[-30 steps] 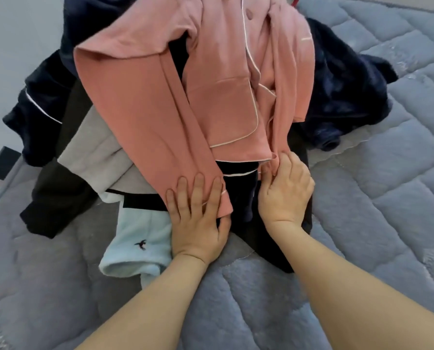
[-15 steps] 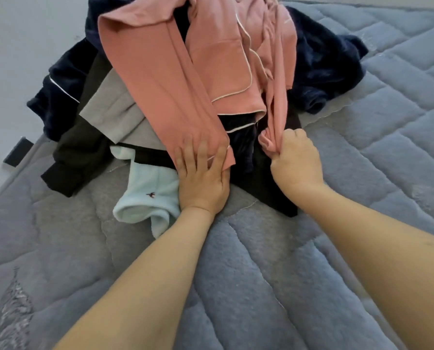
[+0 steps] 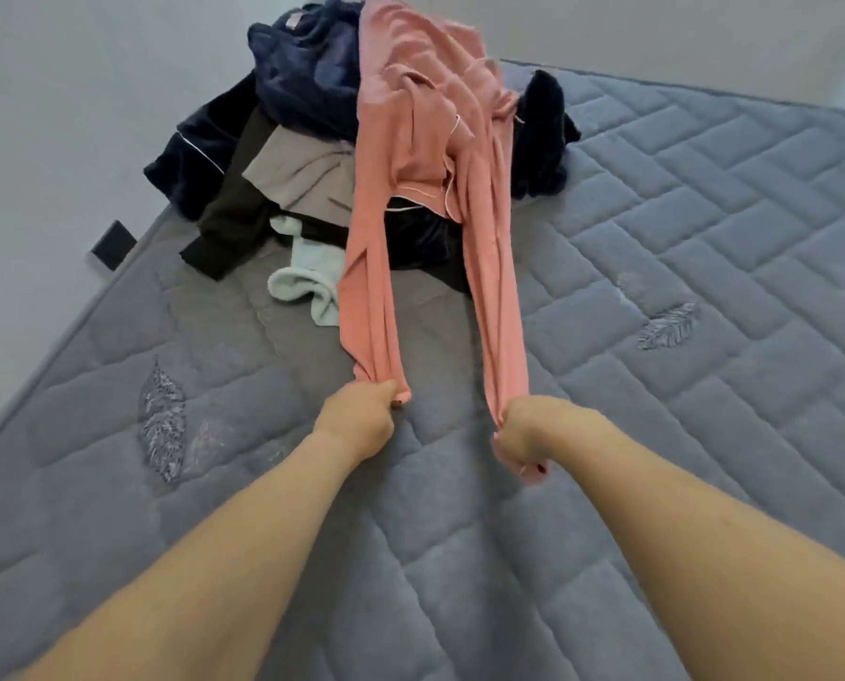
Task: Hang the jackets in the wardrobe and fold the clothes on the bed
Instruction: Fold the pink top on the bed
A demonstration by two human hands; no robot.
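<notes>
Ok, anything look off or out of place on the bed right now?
Nothing damaged. The clothes pile sits jumbled at the mattress edge, dark pieces overhanging; the pink top is stretched by both sleeves.

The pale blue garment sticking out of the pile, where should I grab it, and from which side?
Grip the pale blue garment at its free bunched end, which lies on the bare mattress, coming from the near left. Its far end is tucked under dark clothes and the pink top covers its right edge, so it should slide out toward you.
</notes>
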